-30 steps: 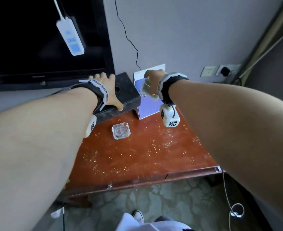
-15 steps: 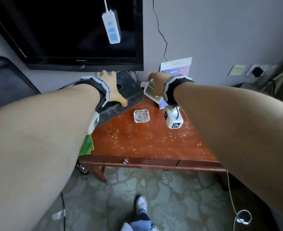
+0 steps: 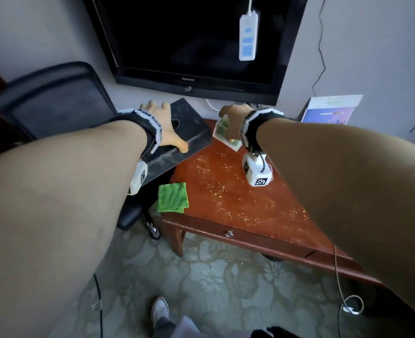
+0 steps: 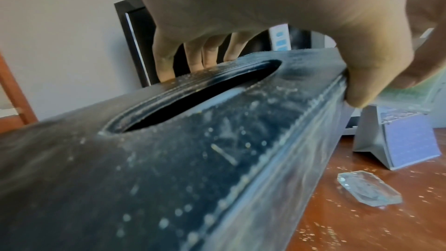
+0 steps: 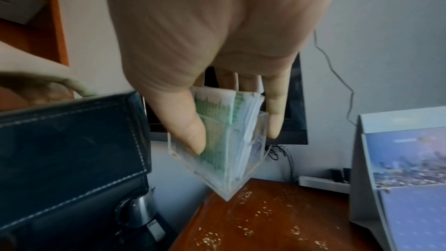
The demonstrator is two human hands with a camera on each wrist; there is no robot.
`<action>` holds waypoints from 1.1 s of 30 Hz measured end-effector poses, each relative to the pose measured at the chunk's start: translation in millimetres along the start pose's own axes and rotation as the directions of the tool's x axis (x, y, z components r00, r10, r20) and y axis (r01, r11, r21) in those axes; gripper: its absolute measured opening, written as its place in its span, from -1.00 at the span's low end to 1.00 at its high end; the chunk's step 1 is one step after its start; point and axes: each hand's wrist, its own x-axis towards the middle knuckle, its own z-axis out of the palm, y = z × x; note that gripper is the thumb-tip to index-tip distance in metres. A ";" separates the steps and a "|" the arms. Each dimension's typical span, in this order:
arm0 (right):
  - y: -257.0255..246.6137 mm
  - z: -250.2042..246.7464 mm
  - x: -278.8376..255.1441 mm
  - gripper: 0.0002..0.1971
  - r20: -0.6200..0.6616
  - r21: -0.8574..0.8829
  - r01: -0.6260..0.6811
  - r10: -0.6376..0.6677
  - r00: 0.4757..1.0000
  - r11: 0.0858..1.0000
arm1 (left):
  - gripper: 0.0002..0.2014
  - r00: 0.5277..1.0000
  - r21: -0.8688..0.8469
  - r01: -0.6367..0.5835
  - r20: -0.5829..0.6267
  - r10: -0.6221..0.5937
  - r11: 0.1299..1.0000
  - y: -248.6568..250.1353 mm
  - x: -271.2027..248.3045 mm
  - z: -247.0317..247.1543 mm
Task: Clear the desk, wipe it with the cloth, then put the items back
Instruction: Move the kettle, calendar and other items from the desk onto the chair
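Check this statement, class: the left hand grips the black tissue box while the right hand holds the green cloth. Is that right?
Not quite. The left hand does grip the black tissue box, but the right hand holds a clear holder of green packets, as the right wrist view shows. The green cloth lies at the desk's edge.

A dark television (image 3: 196, 37) hangs on the grey wall (image 3: 372, 45) above patterned green carpet (image 3: 226, 276).

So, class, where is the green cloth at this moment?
In the head view the green cloth lies at the desk's left edge, just below the black tissue box that the left hand grips.
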 end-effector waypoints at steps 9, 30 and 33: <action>-144.1 3.5 70.0 -0.29 0.042 0.011 0.003 -0.004 0.999 1.000 | 0.04 1.000 -0.022 0.023 0.005 -0.023 1.000 -155.0 47.2 12.3; -329.8 95.2 289.6 -0.24 0.198 0.022 0.128 -0.130 0.972 0.991 | 0.10 0.948 -0.104 0.225 0.252 -0.194 0.969 -372.5 168.3 118.6; -344.6 105.5 326.8 -0.25 0.247 0.005 0.136 -0.133 0.960 0.991 | 0.10 0.932 -0.099 0.258 0.289 -0.220 0.961 -387.3 200.4 129.3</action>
